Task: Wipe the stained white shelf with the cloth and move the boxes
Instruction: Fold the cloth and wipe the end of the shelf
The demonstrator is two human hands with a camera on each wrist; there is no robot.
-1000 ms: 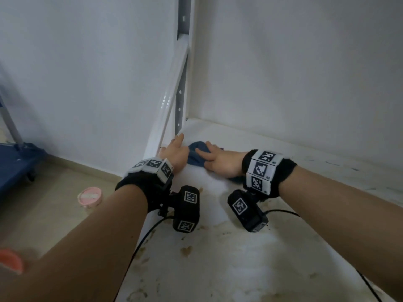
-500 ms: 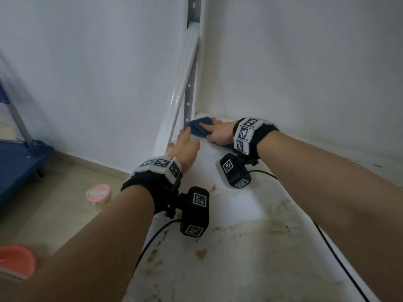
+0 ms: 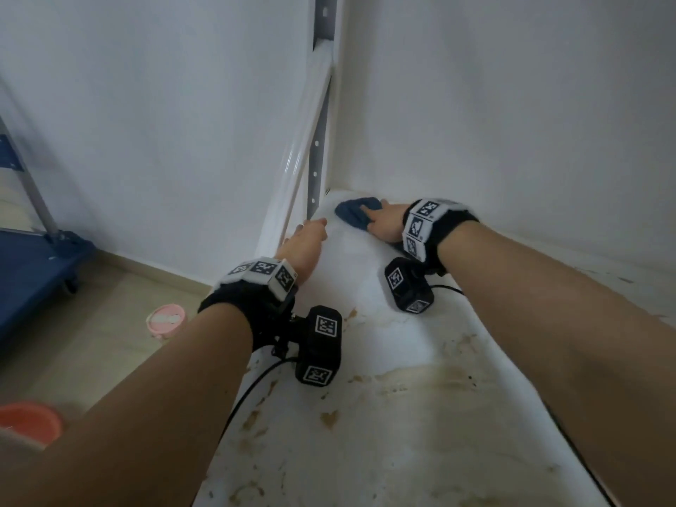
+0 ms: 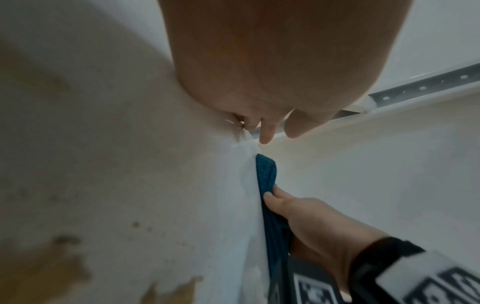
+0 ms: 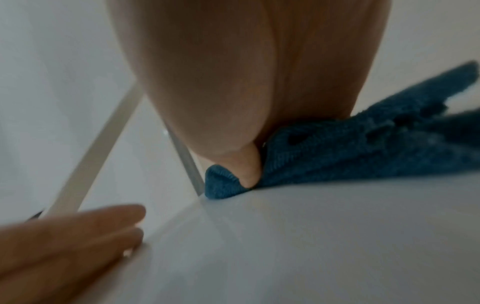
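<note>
Blue into the far corner: pushed the cloth away from the left hand and up beside the grey upright, under the straight, pressing fingers of the right hand. Kept the left hand open and flat at the white shelf's left edge. Judged the far end wiped but the near brown stains untouched; saw no boxes.

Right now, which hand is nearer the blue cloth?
Right. The right hand lies on the blue cloth, fingers pressing it onto the shelf. The left hand rests apart at the shelf's left edge, not touching it.
</note>
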